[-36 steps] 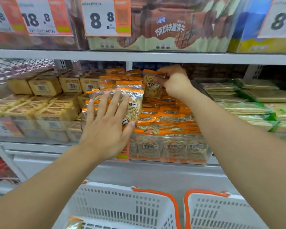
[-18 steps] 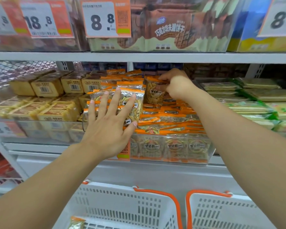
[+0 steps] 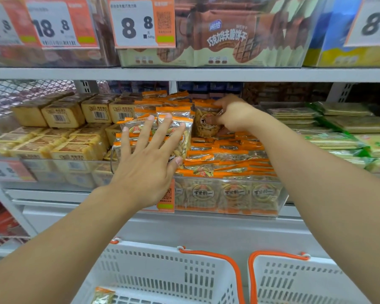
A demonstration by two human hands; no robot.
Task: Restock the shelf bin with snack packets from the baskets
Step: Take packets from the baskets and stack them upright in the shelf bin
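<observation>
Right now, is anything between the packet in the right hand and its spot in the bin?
Nothing visible blocks it. The right hand pinches the packet upright just above the flat packets at the back of the bin. The left hand presses flat on the standing packets beside it, keeping them aside.

My left hand (image 3: pixel 145 170) lies flat, fingers spread, against upright orange packets (image 3: pixel 173 126) at the bin's (image 3: pixel 228 197) left front. My right hand (image 3: pixel 233 116) pinches one packet (image 3: pixel 204 123) upright farther back, above flat stacks of the same. Two white baskets (image 3: pixel 162 275) sit below the shelf (image 3: pixel 184 73); the left holds one packet (image 3: pixel 102 295).
</observation>
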